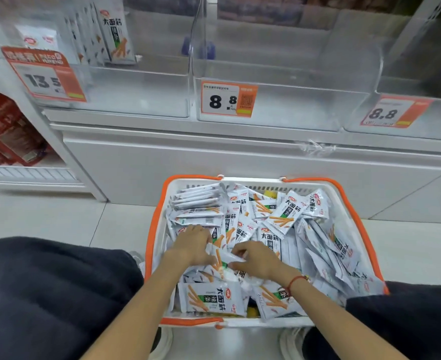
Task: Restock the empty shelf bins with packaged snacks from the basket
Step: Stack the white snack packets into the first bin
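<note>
Looks like the gathering step: both hands are digging in the basket on the floor, left hand and right hand curling round one snack packet, which next probably needs lifting into the empty middle bin.

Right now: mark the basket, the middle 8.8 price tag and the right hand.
basket (287,182): head view, on the white far rim between the orange handles.
middle 8.8 price tag (220,101): head view, on the printed digits.
right hand (257,261): head view, on the back of the hand.
</note>
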